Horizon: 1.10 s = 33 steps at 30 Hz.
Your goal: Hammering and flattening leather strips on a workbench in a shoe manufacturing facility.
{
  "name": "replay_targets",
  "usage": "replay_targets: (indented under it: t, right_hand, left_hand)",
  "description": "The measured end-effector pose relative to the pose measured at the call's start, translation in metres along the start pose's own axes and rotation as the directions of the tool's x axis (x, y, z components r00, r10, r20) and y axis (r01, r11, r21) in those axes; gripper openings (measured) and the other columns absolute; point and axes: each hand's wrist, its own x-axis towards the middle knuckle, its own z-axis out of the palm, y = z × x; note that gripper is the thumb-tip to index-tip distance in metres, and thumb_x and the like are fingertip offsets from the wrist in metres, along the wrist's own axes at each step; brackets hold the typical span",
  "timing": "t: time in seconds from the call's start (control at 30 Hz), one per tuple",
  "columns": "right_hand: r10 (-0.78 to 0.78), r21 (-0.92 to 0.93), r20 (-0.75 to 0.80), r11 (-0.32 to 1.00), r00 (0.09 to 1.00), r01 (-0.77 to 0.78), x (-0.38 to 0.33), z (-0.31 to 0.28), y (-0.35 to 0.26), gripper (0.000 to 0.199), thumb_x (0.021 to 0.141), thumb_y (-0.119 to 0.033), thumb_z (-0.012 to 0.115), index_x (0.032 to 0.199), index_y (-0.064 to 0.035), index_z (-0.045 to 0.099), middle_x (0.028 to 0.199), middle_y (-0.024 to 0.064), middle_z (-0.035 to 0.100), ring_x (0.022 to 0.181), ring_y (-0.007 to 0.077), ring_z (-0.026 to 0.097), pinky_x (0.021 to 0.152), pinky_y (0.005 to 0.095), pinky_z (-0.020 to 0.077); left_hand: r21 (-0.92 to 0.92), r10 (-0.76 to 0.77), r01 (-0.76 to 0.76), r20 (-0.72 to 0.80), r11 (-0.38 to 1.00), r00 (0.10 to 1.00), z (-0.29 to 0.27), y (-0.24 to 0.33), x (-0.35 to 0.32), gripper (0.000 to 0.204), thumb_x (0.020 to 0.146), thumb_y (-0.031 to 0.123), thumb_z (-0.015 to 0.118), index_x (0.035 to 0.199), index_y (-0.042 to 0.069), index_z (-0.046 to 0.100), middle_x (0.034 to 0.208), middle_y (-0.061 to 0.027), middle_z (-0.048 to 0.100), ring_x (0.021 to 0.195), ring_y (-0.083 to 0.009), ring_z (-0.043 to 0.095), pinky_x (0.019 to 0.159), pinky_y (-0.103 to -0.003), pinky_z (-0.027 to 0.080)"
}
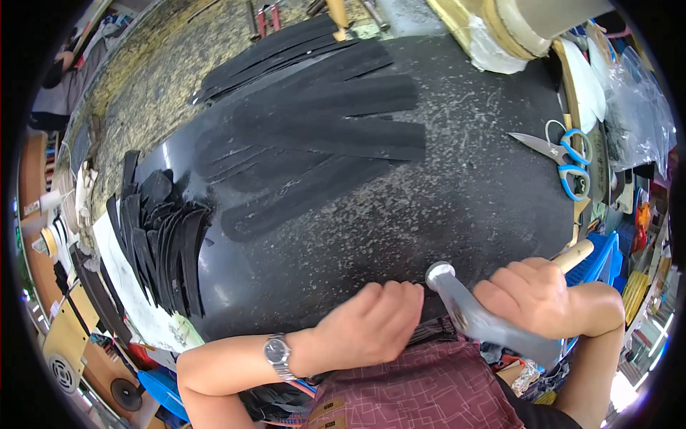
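Note:
My right hand point(525, 297) is closed round the wooden handle of a hammer point(493, 322). Its grey metal head is held low over the near edge of the black work surface point(486, 207), with the round face close beside my left hand. My left hand point(368, 322) rests at that same edge, fingers curled in; what they hold, if anything, is hidden beneath them. Beyond my hands, flat black strips point(343, 129) lie fanned out and overlapping across the surface. A thick bundle of curved black strips point(168, 243) sits at the left.
Blue-handled scissors point(572, 161) lie open at the right edge. More black strips point(268, 61) are stacked at the back, near red-handled pliers point(268, 18). A large pale cylinder point(529, 28) stands at the far right, with clear plastic point(636, 107) beside it.

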Motion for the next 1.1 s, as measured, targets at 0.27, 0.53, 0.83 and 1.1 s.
replay_targets:
  t: [0.27,0.53,0.83,1.1]
  right_hand:
    - [-0.066,-0.061,0.102,0.995,0.993,0.073,0.01,-0.004,-0.003,0.022,0.061,-0.02,0.06,0.077,-0.0077,0.053,0.06,-0.0014,0.037,0.046,0.0104,0.045,0.038,0.0241,0.0368]
    - [-0.148,-0.054,0.194,0.986,0.97,0.161,0.022,-0.004,-0.005,0.03,0.061,-0.018,0.058,0.088,-0.0041,0.055,0.061,-0.0007,0.038,0.047,0.0116,0.047,0.038,0.0259,0.0383]
    - [-0.247,-0.073,0.159,0.963,0.956,0.26,0.04,-0.004,-0.005,0.024,0.059,-0.021,0.058,0.077,-0.0076,0.053,0.059,-0.003,0.037,0.046,0.0092,0.044,0.038,0.0235,0.0335]
    - [-0.275,-0.019,0.14,0.96,0.951,0.28,0.059,-0.002,-0.017,0.025,0.06,-0.021,0.058,0.079,-0.0062,0.053,0.059,-0.0021,0.038,0.046,0.01,0.045,0.038,0.0247,0.0347]
  left_hand:
    - [-0.025,-0.022,0.021,-0.055,0.999,0.998,0.006,0.001,-0.007,0.029,0.074,0.02,0.054,0.088,-0.004,0.064,0.095,-0.0121,0.059,0.088,-0.0234,0.053,0.071,-0.031,0.043]
    - [-0.168,-0.192,0.177,-0.076,0.97,0.979,-0.002,0.004,-0.022,0.031,0.071,0.018,0.055,0.09,-0.005,0.062,0.096,-0.0122,0.057,0.088,-0.0245,0.052,0.072,-0.032,0.043]
    - [0.114,-0.165,0.168,-0.029,0.979,0.986,-0.01,0.016,-0.04,0.031,0.071,0.019,0.055,0.09,-0.004,0.064,0.096,-0.011,0.059,0.087,-0.0235,0.052,0.074,-0.032,0.043]
    - [0.061,-0.232,0.237,-0.069,0.97,0.97,-0.016,0.018,-0.058,0.032,0.069,0.019,0.055,0.09,-0.004,0.062,0.096,-0.011,0.058,0.089,-0.0242,0.052,0.075,-0.033,0.042]
